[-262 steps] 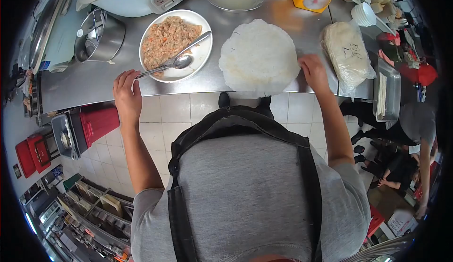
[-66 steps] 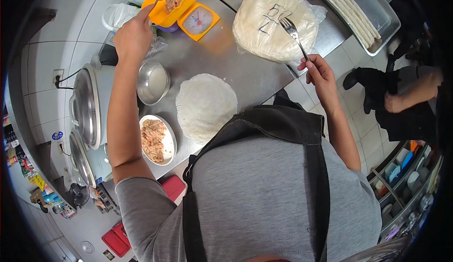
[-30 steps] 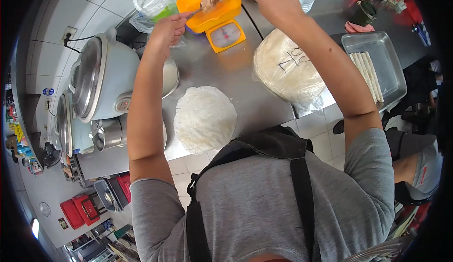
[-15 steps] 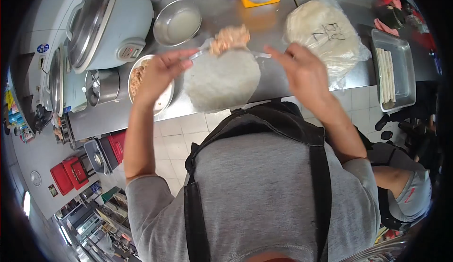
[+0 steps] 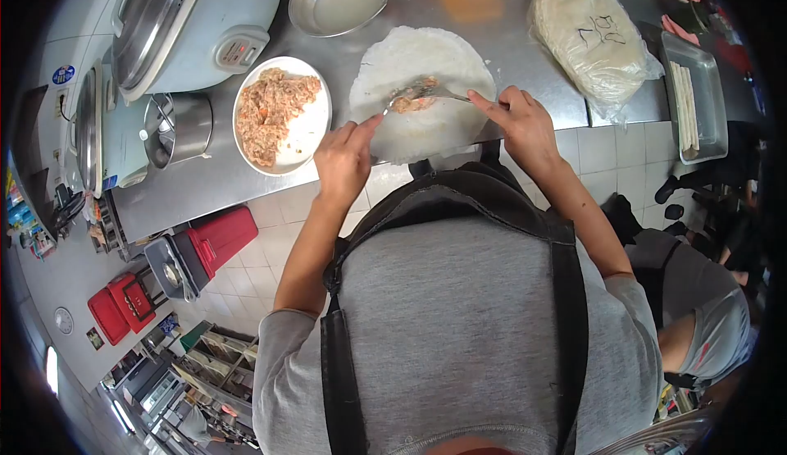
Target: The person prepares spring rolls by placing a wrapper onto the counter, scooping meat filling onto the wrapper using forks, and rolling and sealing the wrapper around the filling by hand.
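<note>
Filling (image 5: 414, 104) at the middle of the wrapper (image 5: 447, 53)

I read the wrapper as a clock, twelve away from me. It lies on the worktop (image 5: 512, 45), the filling about its centre. My left hand (image 5: 344, 156) sits at eight, fingers closed round the left utensil (image 5: 388, 111); my right hand (image 5: 529, 127) sits between three and four, fingers closed round the right utensil (image 5: 451, 95), forefinger out along it. Blur and filling hide the working ends, so I cannot tell spoon from fork.

To work the filling well, I judge, I should press lightly and move both ends evenly; the wrapper looks thin enough to tear.

The filling's long axis runs roughly from eight to two. From it, the right utensil points to three, the left one towards eight. The wrapper is nearly round, so it points no way. The plate (image 5: 303, 139) with more filling is at nine.
</note>
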Action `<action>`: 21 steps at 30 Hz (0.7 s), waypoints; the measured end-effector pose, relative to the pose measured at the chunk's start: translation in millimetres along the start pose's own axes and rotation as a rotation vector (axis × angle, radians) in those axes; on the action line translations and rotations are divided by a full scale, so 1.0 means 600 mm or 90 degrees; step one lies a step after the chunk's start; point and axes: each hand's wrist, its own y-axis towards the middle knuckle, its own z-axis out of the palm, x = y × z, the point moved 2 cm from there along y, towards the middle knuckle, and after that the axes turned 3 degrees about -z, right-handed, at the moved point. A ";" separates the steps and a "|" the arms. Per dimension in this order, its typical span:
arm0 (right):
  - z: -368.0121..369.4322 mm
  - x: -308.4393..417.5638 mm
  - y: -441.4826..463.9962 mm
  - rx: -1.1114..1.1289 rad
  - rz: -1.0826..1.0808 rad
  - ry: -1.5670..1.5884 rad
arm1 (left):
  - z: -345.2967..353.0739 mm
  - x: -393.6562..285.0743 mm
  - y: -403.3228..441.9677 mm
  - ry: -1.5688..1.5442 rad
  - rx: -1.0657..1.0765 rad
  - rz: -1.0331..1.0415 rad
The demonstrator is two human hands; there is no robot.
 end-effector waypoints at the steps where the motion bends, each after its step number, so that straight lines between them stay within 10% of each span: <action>1: 0.009 -0.006 -0.006 0.000 -0.005 -0.011 | 0.005 0.002 -0.011 0.000 0.003 0.001; 21: -0.025 -0.051 -0.065 0.023 0.081 0.082 | -0.002 -0.019 -0.020 -0.113 -0.030 -0.088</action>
